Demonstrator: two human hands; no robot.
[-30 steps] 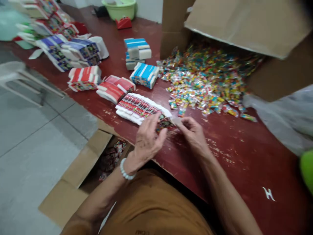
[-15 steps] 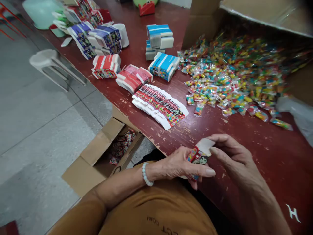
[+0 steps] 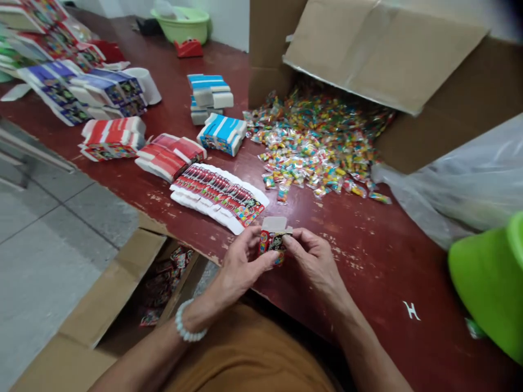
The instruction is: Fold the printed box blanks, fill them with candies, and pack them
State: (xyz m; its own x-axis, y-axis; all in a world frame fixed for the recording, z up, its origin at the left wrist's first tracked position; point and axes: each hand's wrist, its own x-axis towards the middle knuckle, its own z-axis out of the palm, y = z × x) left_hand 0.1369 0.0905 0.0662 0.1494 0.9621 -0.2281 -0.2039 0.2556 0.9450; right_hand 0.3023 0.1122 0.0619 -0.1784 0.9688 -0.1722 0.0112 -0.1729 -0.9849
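Between my two hands is a small printed red candy box [image 3: 271, 242], its white top flap standing up. My left hand [image 3: 247, 258] wraps the box from the left, thumb across its front. My right hand [image 3: 312, 250] pinches its right edge near the top, thumb on the front face. Just beyond, a fanned row of flat red cartons [image 3: 220, 193] lies on the dark red table [image 3: 347, 272]. Further right, a heap of wrapped candies [image 3: 314, 147] spills out of a large cardboard box [image 3: 351, 49].
Banded red bundles [image 3: 112, 139], blue bundles [image 3: 223, 132] and purple bundles [image 3: 106, 90] stand along the table. At the right are a green bucket [image 3: 490, 277] and a clear plastic bag [image 3: 461, 174]. An open carton [image 3: 110, 283] with filled packs sits below the table's left edge.
My view has swung right, bringing the green bucket into sight. Both hands now hold the candy box more upright, with its flap raised; my right hand has moved onto its side.
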